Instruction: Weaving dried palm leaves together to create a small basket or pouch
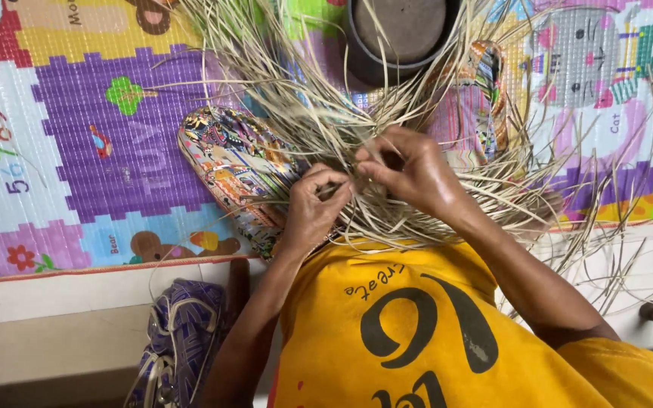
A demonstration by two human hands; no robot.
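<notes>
Left hand (313, 205) pinches pale straw strands (357, 113) between curled fingers; right hand (410, 170) grips more strands just beside them, fingertips nearly touching; the loose ends fan outward beyond the knuckles, over a dark round mould (402, 34) and colourful play mat (77, 151).

Home floor doubling as craft spot: colourful children's play mat (100, 128), patterned cushions (228, 162), loose straw strands (281, 83) underfoot.

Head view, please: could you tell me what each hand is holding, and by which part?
Both the left hand and right hand pinch pale straw strands at the woven middle, where loose ends fan outward.
</notes>
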